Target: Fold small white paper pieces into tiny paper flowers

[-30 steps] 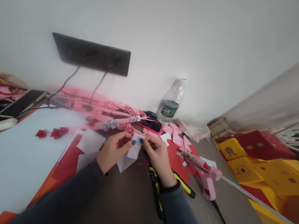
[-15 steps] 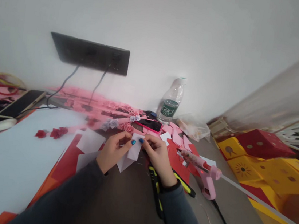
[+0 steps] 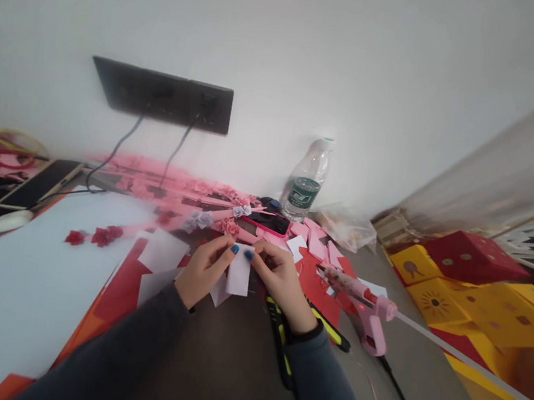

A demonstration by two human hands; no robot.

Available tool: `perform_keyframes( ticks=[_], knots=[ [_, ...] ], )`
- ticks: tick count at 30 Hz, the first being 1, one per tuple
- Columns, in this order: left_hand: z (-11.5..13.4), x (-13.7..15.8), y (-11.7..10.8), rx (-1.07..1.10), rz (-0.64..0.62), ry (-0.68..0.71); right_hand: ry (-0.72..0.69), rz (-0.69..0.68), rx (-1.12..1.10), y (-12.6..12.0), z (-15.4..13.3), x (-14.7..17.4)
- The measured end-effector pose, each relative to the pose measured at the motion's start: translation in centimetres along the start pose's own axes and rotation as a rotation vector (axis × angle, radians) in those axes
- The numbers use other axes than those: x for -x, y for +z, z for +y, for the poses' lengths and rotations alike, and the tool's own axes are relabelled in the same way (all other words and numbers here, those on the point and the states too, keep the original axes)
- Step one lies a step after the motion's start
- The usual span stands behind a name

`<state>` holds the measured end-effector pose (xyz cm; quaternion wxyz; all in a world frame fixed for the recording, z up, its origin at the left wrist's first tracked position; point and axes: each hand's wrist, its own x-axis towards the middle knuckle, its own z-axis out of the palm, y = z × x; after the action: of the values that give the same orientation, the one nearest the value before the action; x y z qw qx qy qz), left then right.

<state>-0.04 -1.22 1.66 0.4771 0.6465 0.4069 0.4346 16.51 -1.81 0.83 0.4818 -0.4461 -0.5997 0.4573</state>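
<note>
Left hand [image 3: 203,268] and right hand [image 3: 280,280], frame centre, grip closed on 1 white paper piece [image 3: 238,278]; pink glue gun [image 3: 371,317] lower right.

Your grey table [image 3: 221,358] bears, at your left, a large pale sheet [image 3: 30,280] overlapping red paper [image 3: 121,282]; at your right, two black-and-yellow tools [image 3: 281,344] and a pink glue gun [image 3: 371,328]; toward the wall [image 3: 401,80], an upright bottle [image 3: 303,193].

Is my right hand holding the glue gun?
No, your right hand and left hand both pinch white paper, while the glue gun lies apart, off to the right.
</note>
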Motion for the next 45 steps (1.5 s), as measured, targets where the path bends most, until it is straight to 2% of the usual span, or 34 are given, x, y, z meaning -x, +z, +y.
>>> perform_keyframes(
  ticks=[3,6,11,15,28,39,45],
  knots=[
    [-0.2,0.2,-0.1,-0.074,0.003,0.051,-0.026,-0.013,-0.002,0.1,-0.1,0.0],
    [-0.7,0.2,0.0,-0.06,-0.013,0.038,-0.034,0.006,-0.012,0.0,0.0,0.0],
    [-1.1,0.1,0.2,0.082,-0.167,-0.131,-0.028,0.06,-0.028,-0.2,0.1,-0.2],
    [-0.6,0.1,0.2,0.183,-0.212,-0.243,-0.016,0.069,-0.043,-0.2,0.3,-0.3],
    [-0.2,-0.1,0.1,0.235,-0.217,-0.256,-0.029,0.075,-0.038,-0.2,0.3,-0.3],
    [-0.3,-0.1,-0.1,0.279,-0.219,-0.324,-0.005,0.062,-0.062,-0.2,0.5,-0.3],
    [-0.6,0.1,0.0,0.241,-0.223,-0.29,-0.005,0.056,-0.072,-0.3,0.3,-0.3]
  ],
)
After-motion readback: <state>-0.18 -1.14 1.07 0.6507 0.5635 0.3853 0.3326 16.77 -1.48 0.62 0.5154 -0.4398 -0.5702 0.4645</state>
